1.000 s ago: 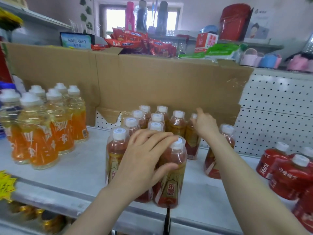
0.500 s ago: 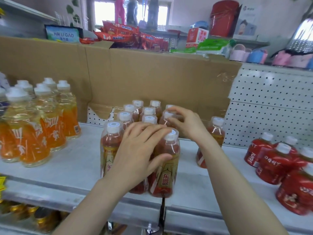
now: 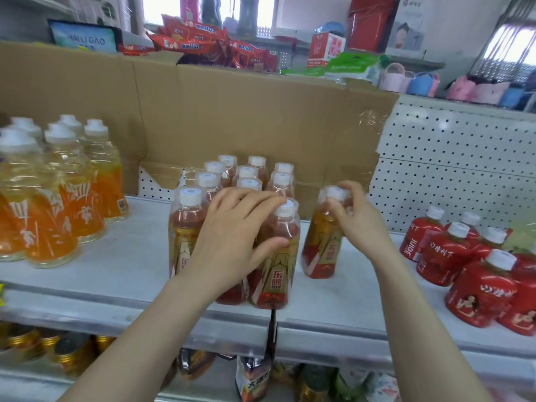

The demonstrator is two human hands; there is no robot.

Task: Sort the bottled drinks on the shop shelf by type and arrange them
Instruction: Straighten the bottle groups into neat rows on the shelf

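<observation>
Several red-brown drink bottles with white caps stand in a tight block (image 3: 246,181) at the middle of the white shelf (image 3: 121,256). My left hand (image 3: 235,236) lies over the front row, fingers across the caps and thumb against the front right bottle (image 3: 278,256). A single bottle of the same drink (image 3: 322,242) stands tilted just right of the block, and my right hand (image 3: 352,213) grips it around the cap and neck.
Several orange drink bottles (image 3: 58,198) stand at the left, several red juice bottles (image 3: 470,256) at the right. A cardboard sheet (image 3: 232,111) and white pegboard (image 3: 449,169) back the shelf. Gold-capped bottles (image 3: 66,352) fill the shelf below.
My right hand left the back of the block, took hold of the lone bottle at the right and drew it forward beside the front row. My left hand stayed on the front bottles.
</observation>
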